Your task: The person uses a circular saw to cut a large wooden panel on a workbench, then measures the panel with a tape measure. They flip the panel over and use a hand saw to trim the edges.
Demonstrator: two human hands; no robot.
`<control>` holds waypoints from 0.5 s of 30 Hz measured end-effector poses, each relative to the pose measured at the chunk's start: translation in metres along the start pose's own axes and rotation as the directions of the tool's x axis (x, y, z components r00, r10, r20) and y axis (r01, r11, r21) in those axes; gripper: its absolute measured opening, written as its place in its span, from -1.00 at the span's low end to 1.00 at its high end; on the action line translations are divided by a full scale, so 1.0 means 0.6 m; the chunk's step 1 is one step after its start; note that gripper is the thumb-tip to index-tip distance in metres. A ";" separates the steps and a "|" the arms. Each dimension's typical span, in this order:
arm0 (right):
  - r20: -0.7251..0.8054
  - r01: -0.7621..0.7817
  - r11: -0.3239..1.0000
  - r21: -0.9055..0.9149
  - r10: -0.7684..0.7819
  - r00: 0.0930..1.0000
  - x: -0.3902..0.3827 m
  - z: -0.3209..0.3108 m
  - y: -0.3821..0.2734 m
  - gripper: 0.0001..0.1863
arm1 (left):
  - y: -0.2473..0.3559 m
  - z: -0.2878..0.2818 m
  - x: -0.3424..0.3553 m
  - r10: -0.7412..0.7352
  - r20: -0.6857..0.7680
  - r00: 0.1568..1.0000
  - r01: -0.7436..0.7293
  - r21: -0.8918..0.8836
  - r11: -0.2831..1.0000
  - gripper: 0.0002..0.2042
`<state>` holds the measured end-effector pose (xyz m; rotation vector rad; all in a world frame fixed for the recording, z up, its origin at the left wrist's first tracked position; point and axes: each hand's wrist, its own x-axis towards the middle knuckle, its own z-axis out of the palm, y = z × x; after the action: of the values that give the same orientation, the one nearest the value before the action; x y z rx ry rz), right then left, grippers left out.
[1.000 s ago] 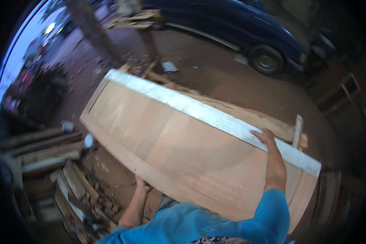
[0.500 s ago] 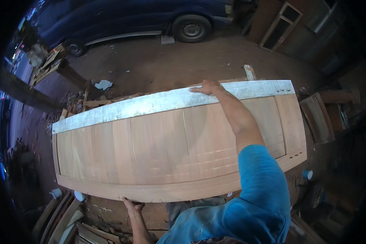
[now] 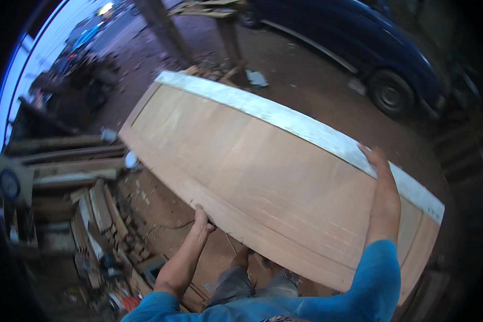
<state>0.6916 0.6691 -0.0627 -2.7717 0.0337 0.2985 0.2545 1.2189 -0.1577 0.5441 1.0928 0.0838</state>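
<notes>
A long wooden door [image 3: 241, 166] lies slantwise in front of me, its flat panel framed by raised borders. Along its far edge runs a pale, whitish-silver strip [image 3: 284, 124]. My left hand [image 3: 203, 220] grips the near edge, thumb on top and fingers curled below, where they are mostly hidden. Over on the right, my right hand [image 3: 378, 160] reaches across the panel and holds the far edge at the strip, its fingertips hooked over the rim out of sight. Whatever bears the door from beneath is covered by it.
Wood offcuts and planks [image 3: 104, 212] are heaped at the left. A white round container [image 3: 131, 159] sits beside the door's near edge. Beyond the far edge are a wooden post [image 3: 163, 32], a bench with scraps [image 3: 206, 9] and a dark blue vehicle [image 3: 338, 40].
My view has turned left, so the vehicle now appears further right and the door slants down to the right. Both hands still hold the door's opposite edges.
</notes>
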 end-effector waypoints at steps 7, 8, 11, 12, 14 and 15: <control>-0.170 0.060 0.998 0.021 -0.055 0.984 0.077 0.024 0.017 -0.19 | 0.005 0.058 -0.023 -0.023 0.010 1.000 0.024 -0.019 1.000 -0.22; -0.463 0.150 0.981 -0.121 -0.190 0.866 0.082 0.037 0.073 -0.35 | -0.002 0.067 0.009 -0.045 0.152 0.987 0.050 -0.031 0.998 -0.22; -0.479 0.142 0.961 0.237 -0.012 0.878 -0.032 0.061 -0.055 -0.47 | 0.003 0.009 -0.002 0.021 0.111 0.994 -0.026 0.040 0.999 -0.24; -0.496 0.231 0.931 0.283 -0.064 0.866 -0.080 0.055 -0.057 -0.44 | 0.001 -0.005 0.008 0.036 0.216 0.976 -0.049 0.055 0.997 -0.25; -0.460 0.199 0.920 0.339 -0.023 0.888 -0.207 0.050 -0.056 -0.50 | -0.029 0.027 0.003 0.002 0.209 0.978 -0.025 0.105 0.994 -0.27; -0.436 0.169 0.910 0.378 0.014 0.900 -0.268 0.043 -0.043 -0.52 | -0.039 0.052 -0.001 -0.010 0.207 0.978 -0.017 0.129 0.992 -0.28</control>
<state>0.5310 0.6999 -0.0436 -2.3546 0.0821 -0.3198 0.2764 1.1867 -0.1575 0.6569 0.8974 -0.0413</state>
